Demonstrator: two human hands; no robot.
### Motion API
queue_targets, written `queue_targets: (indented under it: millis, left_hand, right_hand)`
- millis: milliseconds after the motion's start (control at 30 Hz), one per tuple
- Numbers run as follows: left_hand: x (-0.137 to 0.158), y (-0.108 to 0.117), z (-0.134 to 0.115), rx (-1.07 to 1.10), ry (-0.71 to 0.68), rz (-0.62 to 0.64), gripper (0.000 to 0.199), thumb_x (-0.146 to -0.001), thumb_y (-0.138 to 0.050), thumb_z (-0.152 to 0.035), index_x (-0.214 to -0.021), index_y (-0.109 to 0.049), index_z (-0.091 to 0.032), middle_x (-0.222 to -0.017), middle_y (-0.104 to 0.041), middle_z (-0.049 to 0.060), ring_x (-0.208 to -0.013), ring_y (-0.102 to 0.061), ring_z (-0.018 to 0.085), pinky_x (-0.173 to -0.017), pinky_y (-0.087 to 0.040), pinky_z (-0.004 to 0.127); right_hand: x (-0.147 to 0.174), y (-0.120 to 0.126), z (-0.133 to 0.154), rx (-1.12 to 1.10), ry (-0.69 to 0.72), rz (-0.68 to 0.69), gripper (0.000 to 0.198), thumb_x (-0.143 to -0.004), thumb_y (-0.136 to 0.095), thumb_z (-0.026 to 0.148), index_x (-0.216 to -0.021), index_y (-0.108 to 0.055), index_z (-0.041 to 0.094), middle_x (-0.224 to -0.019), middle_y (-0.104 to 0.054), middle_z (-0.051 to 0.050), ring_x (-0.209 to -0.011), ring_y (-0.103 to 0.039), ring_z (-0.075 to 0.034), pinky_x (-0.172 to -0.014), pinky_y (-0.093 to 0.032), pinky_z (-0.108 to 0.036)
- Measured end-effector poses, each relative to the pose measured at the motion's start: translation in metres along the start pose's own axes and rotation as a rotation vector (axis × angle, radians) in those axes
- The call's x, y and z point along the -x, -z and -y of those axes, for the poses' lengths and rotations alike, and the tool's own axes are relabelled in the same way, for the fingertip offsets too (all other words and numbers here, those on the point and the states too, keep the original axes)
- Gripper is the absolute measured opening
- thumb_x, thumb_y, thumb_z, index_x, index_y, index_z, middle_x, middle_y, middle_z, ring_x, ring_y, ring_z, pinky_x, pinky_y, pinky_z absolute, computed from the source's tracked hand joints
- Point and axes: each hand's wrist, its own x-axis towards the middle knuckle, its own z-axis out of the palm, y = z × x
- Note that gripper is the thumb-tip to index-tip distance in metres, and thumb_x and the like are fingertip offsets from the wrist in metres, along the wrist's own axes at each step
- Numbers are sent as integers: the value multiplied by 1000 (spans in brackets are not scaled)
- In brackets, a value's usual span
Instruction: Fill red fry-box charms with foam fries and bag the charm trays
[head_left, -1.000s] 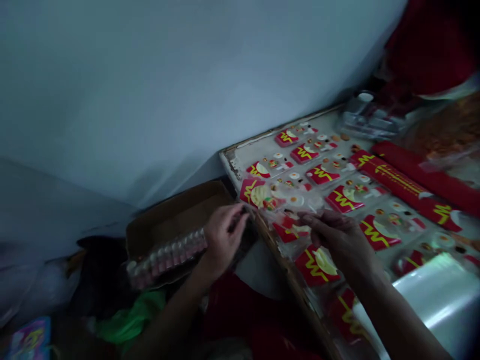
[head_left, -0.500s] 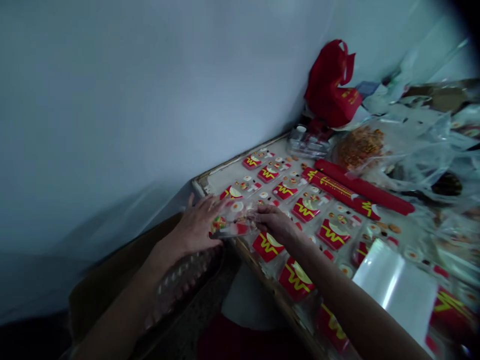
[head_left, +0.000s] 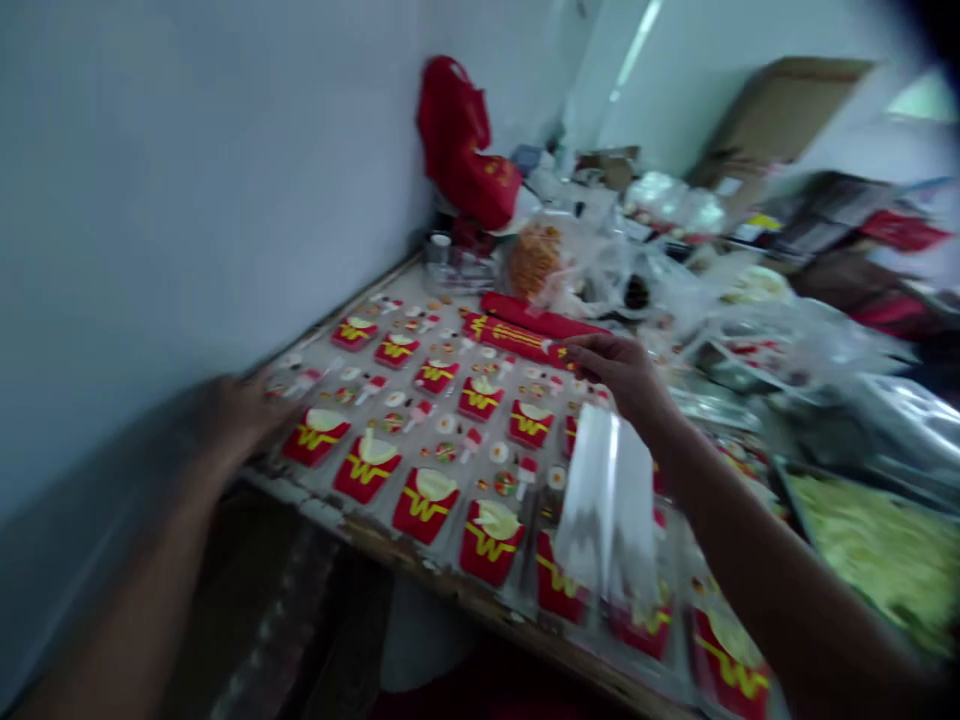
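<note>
My left hand, smeared by motion, is at the table's left corner. Its fingers reach the edge of a clear packet with small coloured pieces in it; whether they grip it is unclear. Above the table's middle, my right hand has its thumb and fingertips pinched together, and I cannot make out anything between them. Below that hand lies a stack of clear plastic bags. Rows of clear packets holding red fry-box shapes with a yellow zigzag and small food-like pieces cover the table.
Two long red strips lie behind the rows. Farther back are a red bag, a clear bag of orange pieces and crumpled plastic. A tray of pale yellow pieces stands at the right. The wall borders the left.
Both hands were together at a clear packet by the left corner; my right hand has moved away to the right. The left stays near the corner. The view has swung right.
</note>
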Motion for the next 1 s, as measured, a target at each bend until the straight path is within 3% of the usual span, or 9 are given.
queue_targets:
  millis: [100,167,300,400,467,600,800,900,1000]
  left_hand:
    - [12,7,-50,33,-164,-267,55,-95,-54,-54,-138,-58,-20,-148,-53,16,-135,-48,38,-107,-42,53]
    - [38,13,-118,149,-377,-292,42,-99,-49,-42,-133,-62,-20,-138,-62,12,-131,-53,29,-109,-42,45]
    - [109,-2,-298,272,-825,139,32,-97,-56,-42,-98,-76,-17,-104,-74,13,-98,-69,28,-84,-50,38]
    - [140,-32,-397,154,-791,375,61,-82,-69,-66,-101,-77,-8,-99,-74,23,-97,-71,37,-81,-52,42]
    - [144,-48,-424,147,-718,460,63,-71,-81,-64,-104,-78,-10,-101,-75,22,-100,-71,37,-83,-52,41]
    - [136,-53,-412,204,-675,471,32,-87,-71,-46,-102,-80,-19,-99,-77,15,-98,-72,28,-83,-52,35]
    - [125,-32,-355,479,-653,396,35,-100,-50,-37,-102,-80,-19,-95,-77,8,-89,-69,20,-81,-48,28]
    - [131,-15,-318,880,-529,347,36,-95,-59,-47,-88,-77,-16,-78,-71,3,-76,-62,16,-72,-44,25]
    - [146,0,-271,1250,-246,410,42,-83,-73,-56,-97,-73,-17,-82,-66,1,-72,-57,14,-65,-42,24]
  right_hand:
    - [34,83,-14,96,-32,-245,35,-71,-84,45,-91,-78,17,-76,-74,-4,-57,-53,-9,-54,-39,-23]
    - [53,109,-20,109,-47,-340,31,-72,-84,43,-89,-77,17,-74,-73,-3,-59,-54,-9,-55,-40,-23]
    - [67,102,-19,66,-10,-303,28,-75,-81,41,-90,-77,18,-75,-73,-3,-62,-59,-11,-58,-45,-24]
    - [69,88,-11,108,95,-182,26,-79,-77,41,-92,-77,18,-75,-73,-3,-61,-60,-12,-59,-48,-26]
    - [72,90,-8,156,150,-120,25,-82,-75,40,-94,-77,18,-75,-73,-3,-63,-63,-14,-59,-50,-27]
    - [74,109,-13,269,183,-84,26,-88,-68,41,-98,-77,19,-78,-75,-6,-68,-67,-20,-63,-54,-33]
    - [31,85,-15,729,576,260,63,-80,-77,41,-139,-62,25,-144,-59,-13,-135,-51,-36,-107,-44,-54]
    - [5,39,-12,543,437,610,32,-82,-73,44,-105,-76,22,-100,-75,-9,-95,-69,-29,-84,-54,-42]
    - [-6,-20,-6,136,203,802,31,-81,-74,51,-83,-74,21,-71,-70,-3,-63,-61,-17,-61,-47,-30]
